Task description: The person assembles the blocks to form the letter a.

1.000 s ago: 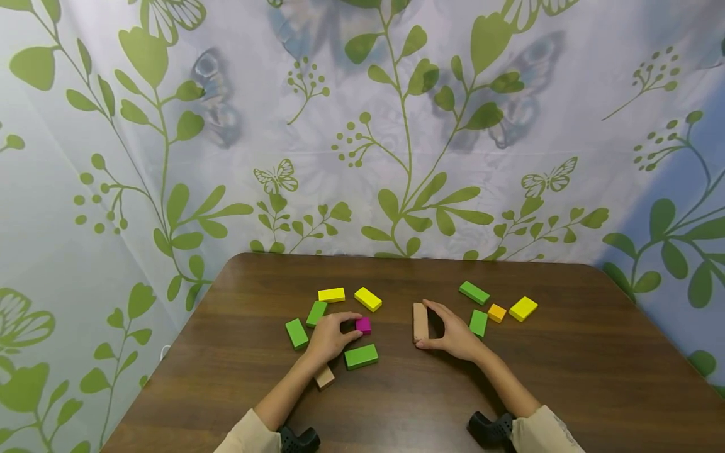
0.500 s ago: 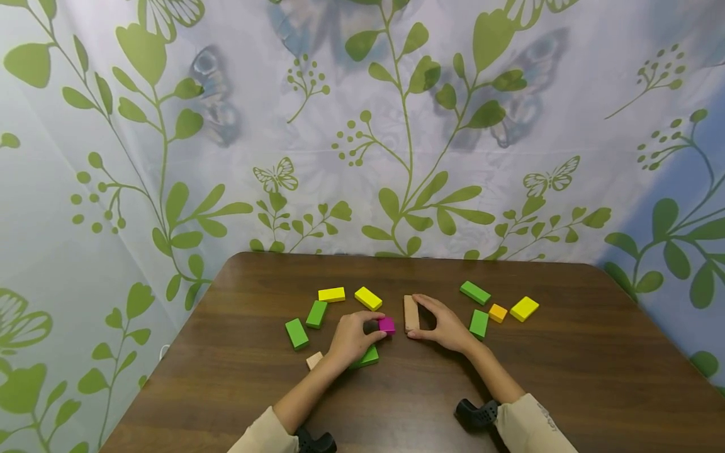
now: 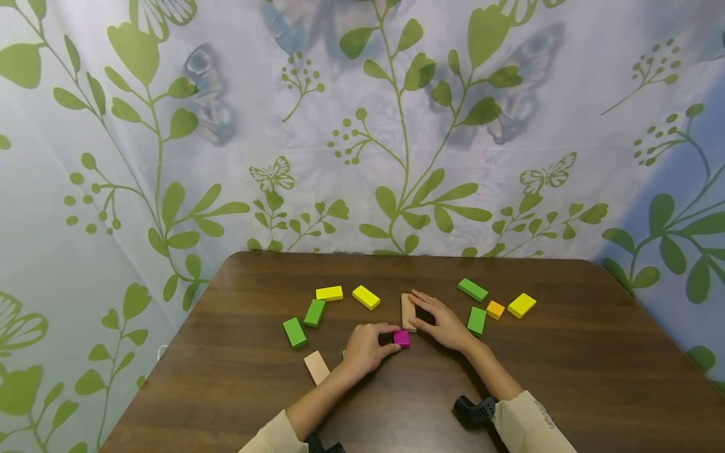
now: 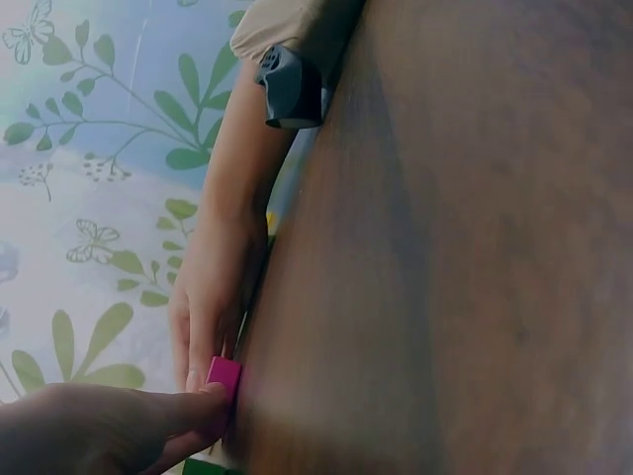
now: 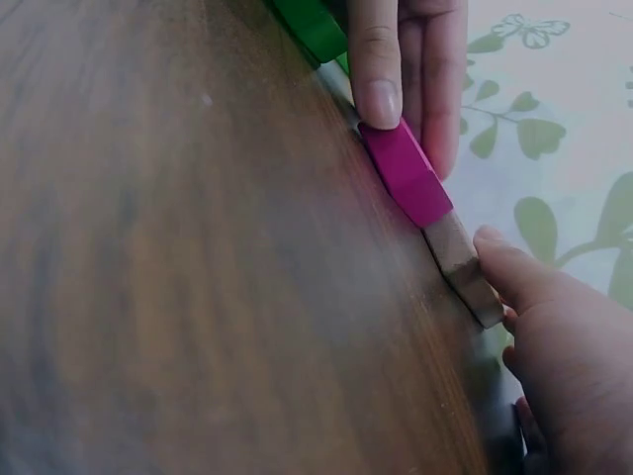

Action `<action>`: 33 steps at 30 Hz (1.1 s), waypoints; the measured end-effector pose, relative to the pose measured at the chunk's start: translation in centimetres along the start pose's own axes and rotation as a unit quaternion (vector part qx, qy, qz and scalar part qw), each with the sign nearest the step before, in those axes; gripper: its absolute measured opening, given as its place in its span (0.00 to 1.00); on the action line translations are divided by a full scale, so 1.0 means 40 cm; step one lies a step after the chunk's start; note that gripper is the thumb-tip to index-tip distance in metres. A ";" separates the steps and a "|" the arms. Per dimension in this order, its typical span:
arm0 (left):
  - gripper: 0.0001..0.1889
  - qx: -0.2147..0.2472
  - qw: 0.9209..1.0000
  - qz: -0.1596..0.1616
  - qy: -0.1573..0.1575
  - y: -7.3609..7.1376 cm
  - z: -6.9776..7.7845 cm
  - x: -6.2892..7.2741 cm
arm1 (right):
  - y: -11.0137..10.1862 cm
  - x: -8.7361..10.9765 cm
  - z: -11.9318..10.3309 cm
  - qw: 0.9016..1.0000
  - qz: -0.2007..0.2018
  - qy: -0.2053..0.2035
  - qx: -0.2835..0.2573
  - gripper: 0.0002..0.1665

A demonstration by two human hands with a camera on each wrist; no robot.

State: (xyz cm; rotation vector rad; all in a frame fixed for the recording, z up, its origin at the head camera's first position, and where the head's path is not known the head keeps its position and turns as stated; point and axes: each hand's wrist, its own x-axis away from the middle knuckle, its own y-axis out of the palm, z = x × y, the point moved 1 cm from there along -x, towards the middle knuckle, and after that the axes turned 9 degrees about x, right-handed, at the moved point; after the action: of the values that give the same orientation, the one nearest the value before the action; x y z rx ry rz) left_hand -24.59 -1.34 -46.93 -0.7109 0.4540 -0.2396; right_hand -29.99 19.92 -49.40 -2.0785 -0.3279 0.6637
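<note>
My left hand (image 3: pixel 365 347) pinches a small magenta block (image 3: pixel 401 339) between thumb and fingers. The block lies at the near end of a plain wooden block (image 3: pixel 408 313) and appears to meet it in the right wrist view. My right hand (image 3: pixel 444 322) rests along the wooden block's right side, index finger near the far corner and thumb lower down. In the right wrist view its thumb touches the wooden block (image 5: pixel 460 259), next to the magenta block (image 5: pixel 407 176). Beneath my left hand a green block is almost fully hidden.
Left of the hands lie two green blocks (image 3: pixel 295 332), two yellow blocks (image 3: pixel 365 297) and another plain wooden block (image 3: pixel 317 367). To the right are green blocks (image 3: pixel 477 321), a small orange block (image 3: pixel 495 309) and a yellow block (image 3: pixel 522 305). A patterned curtain (image 3: pixel 362 138) hangs behind the table (image 3: pixel 566 365).
My left hand has carried the magenta block rightward to the wooden block's near end. My right hand shifted the wooden block slightly left, and its thumb has moved from the near end to the side.
</note>
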 end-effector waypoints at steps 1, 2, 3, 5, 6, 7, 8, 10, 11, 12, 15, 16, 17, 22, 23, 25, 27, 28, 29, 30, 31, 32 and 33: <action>0.17 -0.004 1.000 0.001 0.003 0.002 0.000 0.002 | 0.001 0.000 -0.001 1.000 -0.001 -0.001 -0.001 0.35; 0.17 -0.008 1.000 0.003 0.005 0.004 0.000 0.003 | 0.002 -0.001 -0.001 1.000 -0.001 -0.001 -0.001 0.35; 0.17 -0.010 1.000 0.005 0.006 0.006 0.001 0.005 | 0.004 0.000 0.000 1.000 0.000 -0.001 -0.001 0.35; 0.18 -0.011 1.000 0.012 0.010 0.008 0.002 0.006 | 0.006 -0.001 0.000 1.000 0.001 -0.001 -0.002 0.35; 0.19 -0.010 1.000 0.015 0.011 0.009 0.003 0.006 | 0.006 -0.001 0.000 1.000 0.001 -0.001 -0.003 0.35; 0.19 -0.006 1.000 0.018 0.011 0.010 0.003 0.006 | 0.006 -0.001 0.000 1.000 0.002 -0.002 -0.004 0.35; 0.20 -0.005 1.000 0.022 0.011 0.011 0.002 0.005 | 0.007 -0.001 0.000 1.000 0.003 -0.002 -0.004 0.34; 0.20 -0.001 0.999 0.030 0.013 0.012 0.001 0.003 | 0.007 0.000 -0.001 1.000 0.004 -0.008 -0.004 0.33; 0.20 0.000 0.999 0.033 0.011 0.012 0.001 0.003 | 0.007 0.001 -0.001 1.000 0.004 -0.011 -0.005 0.33; 0.20 0.002 0.999 0.035 0.010 0.013 0.000 0.002 | 0.006 0.002 -0.002 1.000 0.004 -0.015 -0.006 0.32; 0.20 -0.001 0.999 0.042 0.008 0.015 -0.001 0.000 | 0.005 0.006 -0.003 1.000 0.002 -0.024 -0.006 0.32; 0.20 -0.001 0.999 0.044 0.008 0.017 -0.001 -0.001 | 0.004 0.008 -0.004 1.000 -0.001 -0.025 -0.002 0.32; 0.20 -0.004 0.999 0.047 0.010 0.018 -0.001 -0.001 | 0.002 0.011 -0.004 1.000 -0.004 -0.026 0.001 0.33; 0.20 -0.020 0.998 0.061 0.021 0.023 -0.001 0.000 | -0.003 0.021 -0.011 0.999 -0.016 -0.027 0.017 0.39; 0.20 -0.022 0.998 0.062 0.021 0.023 -0.002 0.001 | -0.003 0.022 -0.012 0.999 -0.018 -0.027 0.019 0.40; 0.21 -0.021 0.998 0.059 0.016 0.022 -0.003 0.001 | -0.002 0.023 -0.012 0.999 -0.023 -0.025 0.022 0.42; 0.21 -0.017 0.998 0.056 0.014 0.020 -0.004 0.001 | -0.002 0.023 -0.012 0.999 -0.028 -0.023 0.027 0.43; 0.21 -0.015 0.998 0.053 0.013 0.018 -0.005 0.001 | -0.002 0.023 -0.012 0.999 -0.031 -0.021 0.027 0.43; 0.21 -0.012 0.999 0.049 0.014 0.017 -0.006 0.000 | -0.002 0.022 -0.012 0.999 -0.032 -0.021 0.028 0.43; 0.20 -0.010 0.999 0.045 0.014 0.015 -0.007 -0.002 | -0.002 0.022 -0.011 0.999 -0.033 -0.021 0.030 0.43; 0.20 -0.010 0.999 0.042 0.015 0.014 -0.008 -0.003 | -0.002 0.021 -0.011 0.999 -0.034 -0.021 0.032 0.43; 0.20 -0.009 0.999 0.038 0.017 0.012 -0.009 -0.005 | -0.002 0.021 -0.010 0.999 -0.034 -0.021 0.033 0.43; 0.19 -0.010 0.999 0.034 0.017 0.011 -0.009 -0.006 | -0.003 0.020 -0.010 0.999 -0.035 -0.021 0.033 0.43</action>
State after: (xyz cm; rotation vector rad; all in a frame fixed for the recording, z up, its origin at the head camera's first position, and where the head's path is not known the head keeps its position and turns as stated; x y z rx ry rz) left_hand -24.96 -1.13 -47.39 -0.7112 0.5124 -0.1822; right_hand -29.10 20.08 -49.39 -1.9830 -0.3949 0.6682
